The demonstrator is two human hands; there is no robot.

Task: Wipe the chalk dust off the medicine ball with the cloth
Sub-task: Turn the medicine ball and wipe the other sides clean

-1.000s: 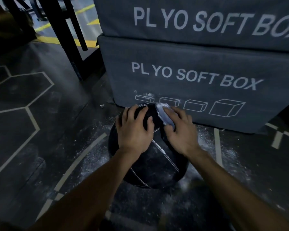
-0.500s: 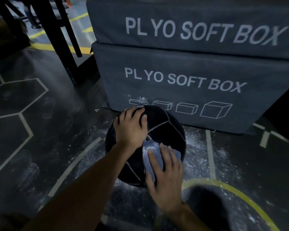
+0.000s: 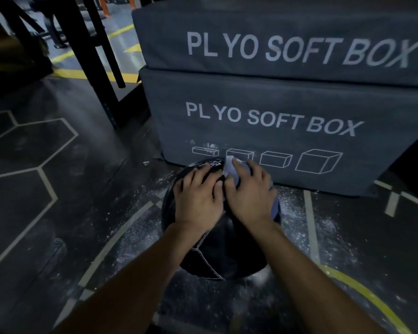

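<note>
My left hand (image 3: 198,198) lies flat on the ball (image 3: 217,249), which sits on the floor against the foam box (image 3: 275,121). My right hand (image 3: 250,196) presses the cloth (image 3: 230,166) up top. I'd go for firm, overlapping strokes.

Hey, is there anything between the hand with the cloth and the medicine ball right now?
Nothing visible is in the way. The right hand presses the cloth flat onto the top of the medicine ball, while the left hand rests on the ball beside it.
</note>
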